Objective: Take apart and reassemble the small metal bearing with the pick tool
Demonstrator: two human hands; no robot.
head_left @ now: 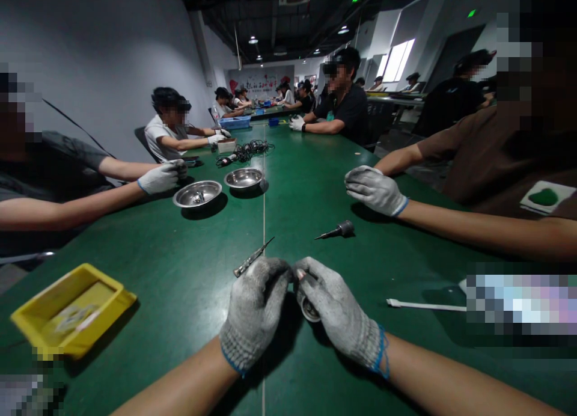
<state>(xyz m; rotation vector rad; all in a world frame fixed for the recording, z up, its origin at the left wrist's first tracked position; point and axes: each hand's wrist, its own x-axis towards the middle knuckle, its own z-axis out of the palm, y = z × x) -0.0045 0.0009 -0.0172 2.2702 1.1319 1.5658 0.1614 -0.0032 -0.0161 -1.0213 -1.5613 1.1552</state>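
Both of my hands wear grey-white knit gloves with blue cuffs and meet low above the green table (288, 362). My right hand (340, 311) is closed around a small round metal part (310, 311), whose open-looking end faces me. My left hand (256, 311) has its fingers pinched together right beside the right fingertips; whatever lies between them is hidden. A thin screwdriver (253, 258) appears just beyond the left knuckles, partly covered by them. Farther out, a pointed tool with a thick dark handle (340, 229) lies on the table.
At left is a yellow tray (124, 290) with small clear items. Two steel bowls (198, 207) (244, 179) stand farther back, the nearer holding metal pieces. Black cables (247, 152) lie beyond. A white cable (426, 305) runs at right. Gloved co-workers' hands (374, 190) (162, 177) flank the table.
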